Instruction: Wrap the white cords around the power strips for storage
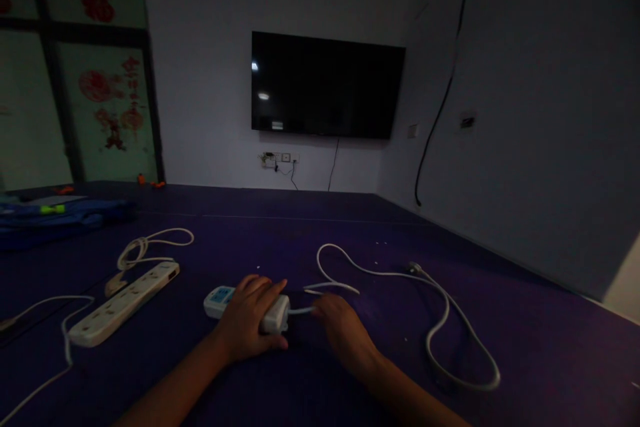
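My left hand (250, 317) is wrapped over a short white power strip (274, 315) with a blue label at its far left end. Its palm and fingers cover the strip's middle. A white cord (300, 311) leaves the strip's right end and runs into my right hand (345, 330), whose fingers are closed on it near the strip. Beyond that hand the cord loops over the purple surface and curves right, with a plug (415, 268) lying among its bends.
To the left lies a longer white power strip (127, 303) with a coiled cord (140, 250) behind it. Blue cloth (65, 217) sits at the far left. A black cable (440, 110) hangs down the right wall. A television (327, 87) is mounted on the back wall.
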`<state>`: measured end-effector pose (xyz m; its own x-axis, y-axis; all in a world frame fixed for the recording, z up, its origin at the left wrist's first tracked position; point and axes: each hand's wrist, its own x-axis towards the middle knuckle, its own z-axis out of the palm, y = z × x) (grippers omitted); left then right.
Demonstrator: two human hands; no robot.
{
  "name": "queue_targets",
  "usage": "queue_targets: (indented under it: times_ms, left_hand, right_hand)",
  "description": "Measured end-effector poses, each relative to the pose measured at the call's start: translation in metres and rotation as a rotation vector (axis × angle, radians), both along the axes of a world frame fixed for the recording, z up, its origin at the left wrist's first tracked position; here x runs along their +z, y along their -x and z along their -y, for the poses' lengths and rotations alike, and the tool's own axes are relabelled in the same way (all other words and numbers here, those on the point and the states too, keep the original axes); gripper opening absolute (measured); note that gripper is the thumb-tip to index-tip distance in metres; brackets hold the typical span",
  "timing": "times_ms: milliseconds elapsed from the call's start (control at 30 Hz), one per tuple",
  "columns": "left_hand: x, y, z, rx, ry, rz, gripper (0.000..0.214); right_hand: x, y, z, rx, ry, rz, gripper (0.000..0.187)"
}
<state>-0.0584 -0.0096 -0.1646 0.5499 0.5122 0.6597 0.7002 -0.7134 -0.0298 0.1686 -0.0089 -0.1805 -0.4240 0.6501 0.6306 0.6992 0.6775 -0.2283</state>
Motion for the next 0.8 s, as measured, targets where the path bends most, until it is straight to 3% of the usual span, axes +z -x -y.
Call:
queue_targets:
  times_ms: [67, 167, 233, 333, 433, 567, 800]
  left_hand:
    - [0.0, 0.012, -0.01, 0.045, 0.036, -0.006, 0.082]
    - [-0.003, 0.019, -0.019, 0.088, 0.098, 0.041, 0.048]
    - [-0.003, 0.016, -0.019, 0.111, 0.179, 0.081, 0.029]
    - [0.0, 0.005, -0.01, 0.181, 0.272, 0.192, 0.019]
    - [0.004, -0.008, 0.002, 0.197, 0.298, 0.324, 0.018]
    - [0.007, -0.02, 0.014, 0.022, 0.401, 0.369, 0.028]
    - [0.006, -0.03, 0.027, -0.229, 0.797, 0.556, 0.068]
  right_hand:
    - [0.002, -0.006, -0.003, -0.021, -0.032, -0.153, 0.023]
    - [0.006, -0.014, -0.003, -0.044, -0.081, -0.327, 0.025]
    - [0.009, -0.017, -0.002, -0.069, -0.09, -0.405, 0.026]
    - [0.011, -0.02, 0.0, -0.102, -0.061, -0.485, 0.027]
    - [0.012, -0.021, 0.0, -0.15, -0.017, -0.55, 0.033]
    - [0.012, -0.023, -0.003, -0.226, 0.036, -0.653, 0.042]
    - [0.021, -0.037, -0.011, -0.295, 0.066, -0.861, 0.042]
